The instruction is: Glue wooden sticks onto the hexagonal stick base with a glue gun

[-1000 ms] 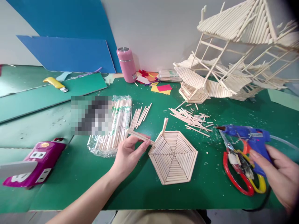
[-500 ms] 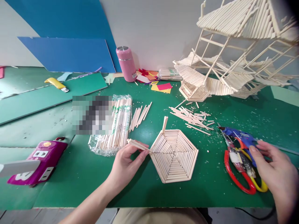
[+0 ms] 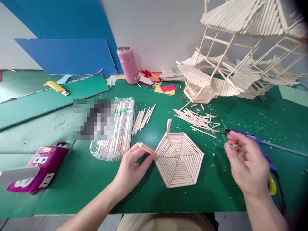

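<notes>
My left hand (image 3: pixel 136 166) is closed, pinching a short bundle of thin wooden sticks (image 3: pixel 145 147) at the left corner of a seven-sided stick panel (image 3: pixel 179 160). The panel lies flat on the green table, its sticks laid in nested rings. Another short stick post (image 3: pixel 168 127) stands up at its upper-left corner. To the right, my right hand (image 3: pixel 247 160) hovers with loosely curled fingers, thumb apart, and no object visible in it. Behind it lies a blue glue gun (image 3: pixel 258 139), partly covered. A yellow handle (image 3: pixel 272 184) shows beside the wrist; the rest of that tool is hidden.
Loose cut sticks (image 3: pixel 197 121) lie beyond the panel, with more sticks (image 3: pixel 143 119) beside a plastic-wrapped stick pack (image 3: pixel 121 128). A large stick-built pavilion model (image 3: pixel 223 70) stands back right. Also around are a pink flask (image 3: pixel 128 65), yellow cutter (image 3: pixel 55 87) and purple power strip (image 3: pixel 39 166).
My right hand has moved left from beside the tools and now covers most of the red- and yellow-handled ones. My left hand keeps its pinch, with the stick bundle tilted slightly differently.
</notes>
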Tool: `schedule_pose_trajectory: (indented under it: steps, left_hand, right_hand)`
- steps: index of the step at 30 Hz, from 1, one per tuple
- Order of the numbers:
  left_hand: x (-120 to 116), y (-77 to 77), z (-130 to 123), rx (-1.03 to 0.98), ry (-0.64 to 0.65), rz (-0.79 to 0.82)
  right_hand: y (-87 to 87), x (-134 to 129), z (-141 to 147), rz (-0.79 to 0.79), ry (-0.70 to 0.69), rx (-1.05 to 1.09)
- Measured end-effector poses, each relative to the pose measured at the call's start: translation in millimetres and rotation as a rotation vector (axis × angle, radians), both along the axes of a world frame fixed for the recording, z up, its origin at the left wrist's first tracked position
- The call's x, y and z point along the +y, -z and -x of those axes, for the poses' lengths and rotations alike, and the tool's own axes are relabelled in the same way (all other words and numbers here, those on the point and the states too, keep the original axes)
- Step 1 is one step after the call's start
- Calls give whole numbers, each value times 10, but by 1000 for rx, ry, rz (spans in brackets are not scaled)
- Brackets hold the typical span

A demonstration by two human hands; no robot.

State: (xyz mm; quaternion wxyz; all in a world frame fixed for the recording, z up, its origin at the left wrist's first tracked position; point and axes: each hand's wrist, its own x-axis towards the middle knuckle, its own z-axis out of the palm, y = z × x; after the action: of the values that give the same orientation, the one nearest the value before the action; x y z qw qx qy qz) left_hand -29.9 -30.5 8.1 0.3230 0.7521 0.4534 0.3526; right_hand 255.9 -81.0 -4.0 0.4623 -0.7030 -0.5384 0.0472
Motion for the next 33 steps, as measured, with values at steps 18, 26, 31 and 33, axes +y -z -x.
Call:
schedule_pose_trajectory:
  steps: [18,26,31,33]
  left_hand:
    - [67,-34,-45,110,97,77]
    - [88,-73,-26,155,159,82]
    - [94,-90,-23,149,167,86]
    - [95,-96,-29,130,167,78]
  right_hand:
    - [-347,233,816,74,-530,149]
    - [-411,375,1061,262,-784,310]
    - [-406,453,1121,331,-865,339]
    - [-414,477,1140,353,-907,325]
